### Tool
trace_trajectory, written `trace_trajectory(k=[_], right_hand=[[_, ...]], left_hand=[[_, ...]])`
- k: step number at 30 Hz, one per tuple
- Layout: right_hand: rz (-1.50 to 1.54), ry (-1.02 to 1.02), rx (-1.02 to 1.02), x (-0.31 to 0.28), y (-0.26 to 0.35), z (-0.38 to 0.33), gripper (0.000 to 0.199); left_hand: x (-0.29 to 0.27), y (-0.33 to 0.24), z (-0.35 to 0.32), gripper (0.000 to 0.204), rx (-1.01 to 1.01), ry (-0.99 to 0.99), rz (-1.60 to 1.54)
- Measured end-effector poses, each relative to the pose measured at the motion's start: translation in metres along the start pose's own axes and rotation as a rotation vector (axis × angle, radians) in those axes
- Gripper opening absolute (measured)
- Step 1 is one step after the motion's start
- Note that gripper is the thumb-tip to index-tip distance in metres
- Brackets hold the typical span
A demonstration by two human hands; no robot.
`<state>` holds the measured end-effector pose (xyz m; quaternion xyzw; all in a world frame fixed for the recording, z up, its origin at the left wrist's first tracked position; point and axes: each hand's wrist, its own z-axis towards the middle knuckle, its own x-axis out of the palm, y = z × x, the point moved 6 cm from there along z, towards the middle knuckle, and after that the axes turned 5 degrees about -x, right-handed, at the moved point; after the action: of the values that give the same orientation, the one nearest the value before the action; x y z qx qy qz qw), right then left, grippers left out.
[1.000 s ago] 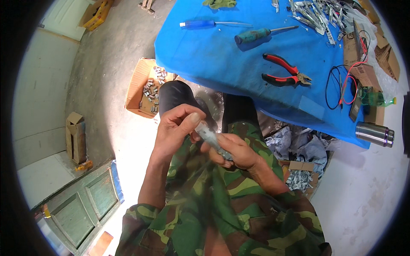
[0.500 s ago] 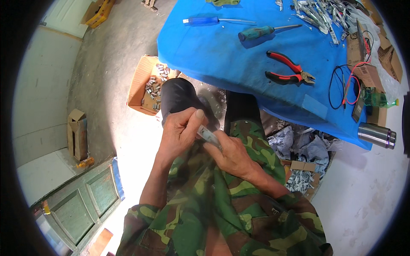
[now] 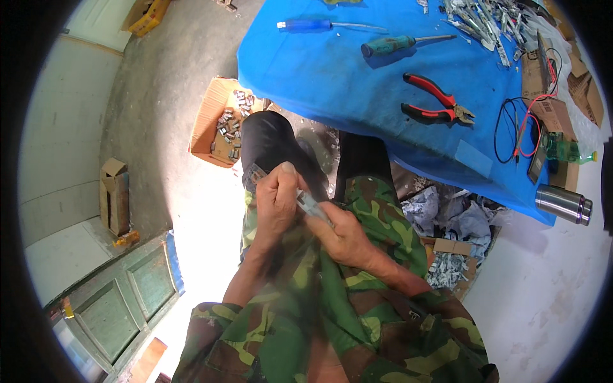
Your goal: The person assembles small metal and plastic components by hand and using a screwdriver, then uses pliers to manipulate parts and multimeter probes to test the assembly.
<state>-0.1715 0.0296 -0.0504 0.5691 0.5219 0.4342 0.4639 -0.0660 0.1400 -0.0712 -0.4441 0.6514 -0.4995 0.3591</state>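
Above my lap, my right hand (image 3: 345, 233) grips a small, pale grey-white flat piece (image 3: 313, 207) between thumb and fingers; its exact kind does not show. My left hand (image 3: 276, 201) is closed, thumb pressed to its fingers, at the far end of that piece. Out past the left hand's knuckles sticks a greyish, patterned strip (image 3: 257, 174), over my dark-clad knee. Where the strip runs inside the left hand is hidden.
On the blue-covered table (image 3: 300, 83) lie a blue screwdriver (image 3: 306, 25), a teal screwdriver (image 3: 389, 46), red-handled pliers (image 3: 437, 101), test leads (image 3: 527, 127) and a scrap pile (image 3: 485, 25). A steel flask (image 3: 563, 204) stands right. A cardboard box (image 3: 204, 124) holds small metal cylinders.
My left hand has turned and shifted slightly right and inward, and the greyish strip now shows beyond its knuckles. The right hand keeps its grip on the pale piece. The view has shifted slightly.
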Motion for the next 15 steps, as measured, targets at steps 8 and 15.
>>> trace_trajectory(k=[8, 15], right_hand=[[0.579, -0.255, -0.056, -0.043, 0.042, 0.000, 0.016], [0.572, -0.134, 0.196, -0.025, -0.024, 0.002, 0.032]], left_hand=[[-0.066, 0.085, -0.018, 0.043, -0.494, -0.405, -0.544], [-0.006, -0.006, -0.006, 0.045, -0.333, -0.018, -0.200]])
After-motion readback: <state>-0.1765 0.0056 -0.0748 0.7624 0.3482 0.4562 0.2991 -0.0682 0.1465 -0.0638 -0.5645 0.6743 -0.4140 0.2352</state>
